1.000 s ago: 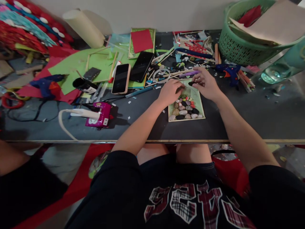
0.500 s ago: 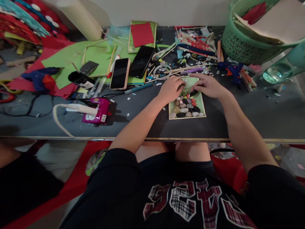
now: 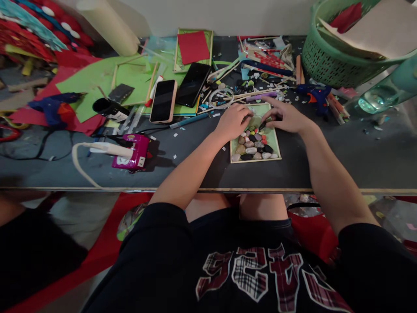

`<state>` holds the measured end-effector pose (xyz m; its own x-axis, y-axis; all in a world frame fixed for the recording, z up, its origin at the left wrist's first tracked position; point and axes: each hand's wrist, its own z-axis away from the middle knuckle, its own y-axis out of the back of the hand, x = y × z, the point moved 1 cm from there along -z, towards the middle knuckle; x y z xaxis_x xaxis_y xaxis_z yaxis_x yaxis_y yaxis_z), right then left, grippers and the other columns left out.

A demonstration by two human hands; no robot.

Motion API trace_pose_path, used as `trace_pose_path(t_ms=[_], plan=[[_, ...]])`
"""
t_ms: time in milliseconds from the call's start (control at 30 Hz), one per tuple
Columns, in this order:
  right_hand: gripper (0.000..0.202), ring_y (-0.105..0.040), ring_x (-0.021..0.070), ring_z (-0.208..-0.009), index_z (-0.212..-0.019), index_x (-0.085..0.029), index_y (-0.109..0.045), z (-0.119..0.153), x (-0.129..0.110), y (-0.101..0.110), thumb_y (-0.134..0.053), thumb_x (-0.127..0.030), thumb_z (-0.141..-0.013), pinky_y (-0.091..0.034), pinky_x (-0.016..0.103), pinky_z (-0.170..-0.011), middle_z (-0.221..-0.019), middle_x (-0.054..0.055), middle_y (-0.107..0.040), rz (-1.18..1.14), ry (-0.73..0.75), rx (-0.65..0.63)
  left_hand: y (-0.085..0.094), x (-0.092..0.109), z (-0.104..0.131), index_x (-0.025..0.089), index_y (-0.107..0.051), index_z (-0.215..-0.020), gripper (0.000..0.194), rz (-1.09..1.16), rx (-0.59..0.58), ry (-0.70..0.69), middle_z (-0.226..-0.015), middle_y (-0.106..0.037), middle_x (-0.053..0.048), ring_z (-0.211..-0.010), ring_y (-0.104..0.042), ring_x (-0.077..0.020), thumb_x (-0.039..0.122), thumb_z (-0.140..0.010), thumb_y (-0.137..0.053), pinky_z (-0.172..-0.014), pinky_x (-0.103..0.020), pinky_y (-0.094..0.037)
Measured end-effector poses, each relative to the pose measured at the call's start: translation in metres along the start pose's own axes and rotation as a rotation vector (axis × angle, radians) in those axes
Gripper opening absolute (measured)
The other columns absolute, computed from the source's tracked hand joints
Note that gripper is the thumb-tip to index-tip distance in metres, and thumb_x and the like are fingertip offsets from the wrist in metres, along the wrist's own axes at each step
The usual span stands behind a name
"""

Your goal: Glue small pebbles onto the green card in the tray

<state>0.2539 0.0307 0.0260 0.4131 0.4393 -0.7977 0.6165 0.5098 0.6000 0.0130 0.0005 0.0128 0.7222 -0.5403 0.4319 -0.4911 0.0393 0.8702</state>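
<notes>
A small green tray with a pale wooden rim (image 3: 278, 146) lies on the dark table in front of me, its near half filled with several coloured pebbles (image 3: 254, 148). My left hand (image 3: 232, 122) rests curled on the tray's far left corner, fingertips touching the pebbles. My right hand (image 3: 282, 116) lies over the far right part of the tray, its thumb and fingers pinching a small black pebble (image 3: 262, 125) down among the others.
Two phones (image 3: 163, 101) lie on green paper (image 3: 97, 84) to the left. A pink power strip (image 3: 132, 156) with a white cable sits near the front edge. Craft sticks, a blue glue gun (image 3: 314, 94) and a green basket (image 3: 335, 61) crowd the back right.
My right hand has come down from the tray's far edge with the black pebble and now presses it among the stones. My left hand has barely moved.
</notes>
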Motion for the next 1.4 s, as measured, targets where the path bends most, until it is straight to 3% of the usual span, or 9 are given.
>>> trace_pose_path(t_ms=[133, 300, 467, 700, 900, 1133, 1400], plan=[[0.081, -0.071, 0.0224, -0.086, -0.158, -0.027, -0.046, -0.004, 0.012, -0.004, -0.073, -0.038, -0.083, -0.061, 0.047, -0.087, -0.106, 0.007, -0.077, -0.011, -0.035, 0.108, -0.001, -0.001, 0.000, 0.018, -0.072, -0.117, 0.029, -0.004, 0.001, -0.008, -0.125, -0.071, -0.013, -0.127, -0.061, -0.0314, 0.022, -0.103, -0.047, -0.113, -0.051, -0.049], [0.090, -0.072, 0.0238, -0.087, -0.164, -0.026, -0.036, -0.006, 0.019, -0.005, -0.074, -0.041, -0.084, -0.061, 0.051, -0.090, -0.105, 0.007, -0.077, 0.017, -0.070, 0.187, 0.001, 0.001, 0.000, 0.016, -0.072, -0.119, 0.031, -0.008, -0.006, -0.004, -0.127, -0.071, -0.016, -0.129, -0.060, -0.0318, 0.021, -0.103, -0.046, -0.113, -0.051, -0.049], [0.087, -0.075, 0.0273, -0.097, -0.161, -0.023, -0.042, -0.004, 0.012, -0.008, -0.074, -0.044, -0.083, -0.060, 0.053, -0.098, -0.102, 0.009, -0.079, 0.054, -0.054, 0.196, 0.001, 0.002, 0.000, 0.018, -0.072, -0.119, 0.032, 0.014, -0.009, -0.009, -0.128, -0.071, -0.015, -0.129, -0.060, -0.0322, 0.022, -0.103, -0.045, -0.113, -0.052, -0.049], [0.080, -0.077, 0.0287, -0.092, -0.155, -0.024, -0.052, -0.001, -0.002, -0.008, -0.077, -0.046, -0.082, -0.061, 0.050, -0.096, -0.103, 0.009, -0.081, 0.189, -0.065, 0.253, -0.002, -0.001, -0.001, 0.019, -0.072, -0.117, 0.029, 0.015, 0.014, -0.011, -0.125, -0.071, -0.013, -0.129, -0.060, -0.0317, 0.022, -0.102, -0.046, -0.113, -0.051, -0.048], [0.060, -0.077, 0.0340, -0.103, -0.140, -0.030, -0.070, 0.004, -0.020, -0.006, -0.079, -0.036, -0.081, -0.055, 0.057, -0.108, -0.092, 0.005, -0.080, 0.215, -0.028, 0.219, -0.001, 0.000, -0.001, 0.017, -0.072, -0.115, 0.028, 0.018, 0.003, -0.012, -0.124, -0.071, -0.014, -0.129, -0.060, -0.0316, 0.020, -0.102, -0.047, -0.112, -0.049, -0.049], [0.069, -0.075, 0.0349, -0.110, -0.150, -0.030, -0.060, 0.003, -0.017, -0.007, -0.077, -0.037, -0.084, -0.052, 0.061, -0.111, -0.100, 0.005, -0.081, 0.236, -0.038, 0.270, -0.001, 0.000, -0.001, 0.018, -0.072, -0.117, 0.030, -0.005, 0.002, -0.017, -0.125, -0.071, -0.014, -0.127, -0.061, -0.0318, 0.021, -0.102, -0.046, -0.111, -0.049, -0.049], [0.069, -0.076, 0.0320, -0.100, -0.146, -0.024, -0.065, 0.008, -0.017, 0.001, -0.079, -0.036, -0.079, -0.057, 0.052, -0.103, -0.093, 0.007, -0.080, 0.293, -0.072, 0.226, 0.000, -0.001, 0.000, 0.018, -0.071, -0.123, 0.034, 0.006, -0.005, -0.044, -0.129, -0.071, -0.015, -0.128, -0.060, -0.0313, 0.021, -0.104, -0.043, -0.109, -0.050, -0.051]])
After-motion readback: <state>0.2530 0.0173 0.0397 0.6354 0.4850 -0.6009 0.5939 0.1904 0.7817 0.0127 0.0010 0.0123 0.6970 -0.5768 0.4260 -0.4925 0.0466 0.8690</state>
